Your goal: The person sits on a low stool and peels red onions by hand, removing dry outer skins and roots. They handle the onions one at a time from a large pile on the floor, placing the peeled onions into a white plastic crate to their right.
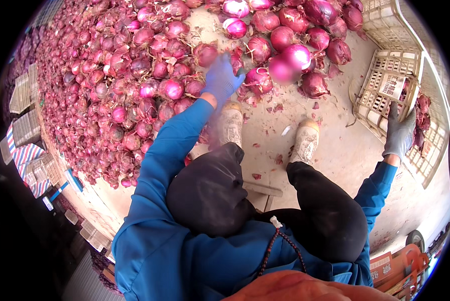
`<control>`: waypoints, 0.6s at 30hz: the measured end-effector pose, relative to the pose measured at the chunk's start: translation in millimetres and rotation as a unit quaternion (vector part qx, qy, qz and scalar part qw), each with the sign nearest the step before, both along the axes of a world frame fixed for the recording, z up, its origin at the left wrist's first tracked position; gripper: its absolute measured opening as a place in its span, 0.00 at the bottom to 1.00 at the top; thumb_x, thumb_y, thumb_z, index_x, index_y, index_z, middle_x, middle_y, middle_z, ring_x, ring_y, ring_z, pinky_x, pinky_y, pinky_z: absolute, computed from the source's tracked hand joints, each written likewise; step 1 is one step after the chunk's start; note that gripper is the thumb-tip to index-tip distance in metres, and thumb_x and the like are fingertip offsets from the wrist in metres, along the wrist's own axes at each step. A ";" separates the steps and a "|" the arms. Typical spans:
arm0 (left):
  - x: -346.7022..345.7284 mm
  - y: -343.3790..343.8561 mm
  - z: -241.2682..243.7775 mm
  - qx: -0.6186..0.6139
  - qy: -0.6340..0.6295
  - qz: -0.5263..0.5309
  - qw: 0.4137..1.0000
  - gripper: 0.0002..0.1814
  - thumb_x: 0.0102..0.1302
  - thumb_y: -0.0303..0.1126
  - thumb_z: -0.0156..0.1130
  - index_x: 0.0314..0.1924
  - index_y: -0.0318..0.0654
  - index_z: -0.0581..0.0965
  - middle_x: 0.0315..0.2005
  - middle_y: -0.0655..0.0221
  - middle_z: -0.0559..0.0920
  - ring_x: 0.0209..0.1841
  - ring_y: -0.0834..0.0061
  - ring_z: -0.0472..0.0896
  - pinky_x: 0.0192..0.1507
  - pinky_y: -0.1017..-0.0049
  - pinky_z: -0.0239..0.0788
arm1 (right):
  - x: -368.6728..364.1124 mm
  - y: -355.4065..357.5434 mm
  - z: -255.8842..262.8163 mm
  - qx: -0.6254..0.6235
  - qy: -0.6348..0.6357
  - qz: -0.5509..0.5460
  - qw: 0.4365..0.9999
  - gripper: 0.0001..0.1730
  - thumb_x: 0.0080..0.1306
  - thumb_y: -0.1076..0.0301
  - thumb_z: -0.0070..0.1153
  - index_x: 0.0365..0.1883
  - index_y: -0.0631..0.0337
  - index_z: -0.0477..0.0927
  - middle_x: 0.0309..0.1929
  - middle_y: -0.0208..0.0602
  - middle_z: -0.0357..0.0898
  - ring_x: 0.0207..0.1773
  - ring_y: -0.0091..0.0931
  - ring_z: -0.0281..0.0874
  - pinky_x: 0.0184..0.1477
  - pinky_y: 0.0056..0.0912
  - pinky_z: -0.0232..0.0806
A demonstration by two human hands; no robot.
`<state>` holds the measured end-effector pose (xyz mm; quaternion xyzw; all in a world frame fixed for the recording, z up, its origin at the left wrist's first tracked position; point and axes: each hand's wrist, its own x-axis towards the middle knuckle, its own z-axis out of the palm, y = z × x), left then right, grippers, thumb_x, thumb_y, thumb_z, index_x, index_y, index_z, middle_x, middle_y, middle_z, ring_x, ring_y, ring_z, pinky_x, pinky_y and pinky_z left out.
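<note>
My left hand, in a blue-grey work glove, reaches over the edge of a heap of red onions. It is blurred, with fingers apart and no onion visibly held. Close to its fingertips lie a red onion and another with dry roots. Farther right, a bright purple onion is motion-blurred. My right hand, in a grey glove, straddles the rim of a cream plastic crate, fingers on one side, thumb on the other. Onion skins show inside the crate.
More loose onions lie on the concrete floor ahead. My shoes stand among scraps of skin. A low stool shows between my legs. An orange machine part and a wheel are at lower right.
</note>
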<state>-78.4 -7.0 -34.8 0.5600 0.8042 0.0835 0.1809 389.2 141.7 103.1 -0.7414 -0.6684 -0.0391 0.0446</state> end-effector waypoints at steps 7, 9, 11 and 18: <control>-15.3 4.9 -73.1 0.029 -0.375 0.224 0.899 0.47 0.57 0.39 0.77 0.71 0.36 0.59 0.59 0.54 0.73 0.59 0.62 0.76 0.59 0.68 0.73 | -14.9 0.0 -5.6 0.173 -0.022 0.081 0.981 0.32 0.70 0.52 0.56 0.64 0.66 0.73 0.61 0.57 0.77 0.61 0.50 0.77 0.61 0.48 0.69; -14.9 -0.5 -60.8 0.087 -0.483 0.234 0.839 0.45 0.57 0.34 0.79 0.69 0.38 0.61 0.58 0.62 0.74 0.56 0.72 0.77 0.54 0.74 0.76 | -42.9 -15.8 5.4 0.278 0.001 0.217 0.936 0.22 0.69 0.67 0.57 0.60 0.66 0.77 0.60 0.55 0.78 0.59 0.47 0.79 0.60 0.46 0.71; 9.5 2.8 -4.1 0.131 -0.478 0.146 0.856 0.45 0.57 0.36 0.79 0.69 0.38 0.62 0.59 0.63 0.73 0.56 0.73 0.77 0.55 0.72 0.76 | -85.4 -39.5 4.9 0.214 0.222 0.287 0.907 0.21 0.67 0.80 0.54 0.59 0.65 0.78 0.58 0.53 0.79 0.58 0.44 0.80 0.61 0.43 0.72; 97.2 -4.6 63.8 0.108 -0.468 -0.166 0.862 0.55 0.54 0.32 0.79 0.77 0.42 0.54 0.70 0.62 0.65 0.68 0.70 0.69 0.68 0.67 0.65 | -169.0 -99.7 -23.1 -0.411 0.638 0.142 0.635 0.44 0.68 0.58 0.66 0.76 0.60 0.59 0.63 0.43 0.74 0.57 0.25 0.77 0.56 0.30 0.73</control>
